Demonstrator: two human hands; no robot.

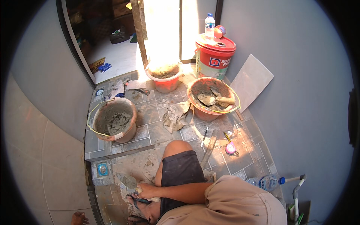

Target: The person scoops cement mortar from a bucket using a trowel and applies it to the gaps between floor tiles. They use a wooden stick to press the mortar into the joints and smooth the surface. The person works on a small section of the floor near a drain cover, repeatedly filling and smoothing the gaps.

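Note:
My right hand (147, 191) reaches across my bent knee, its fingers wrapped round the pale handle of a trowel. The grey trowel blade (128, 181) lies low over the mortar-smeared floor, next to my sandaled foot (146, 206). At the lower left edge my left hand (79, 218) shows only in part; its fingers are apart and nothing is seen in them. A bucket of grey mortar (132, 129) with a yellow handle stands ahead on the left. In another mortar bucket (205, 114) on the right rests a second trowel (225, 100) with a wooden handle.
A third bucket (167, 85) and a lidded red paint pail (216, 52) stand farther back. A loose tile (252, 82) leans on the right wall. A cloth (176, 115), a pen (204, 136), a pink tape measure (230, 148) and a water bottle (267, 182) lie around.

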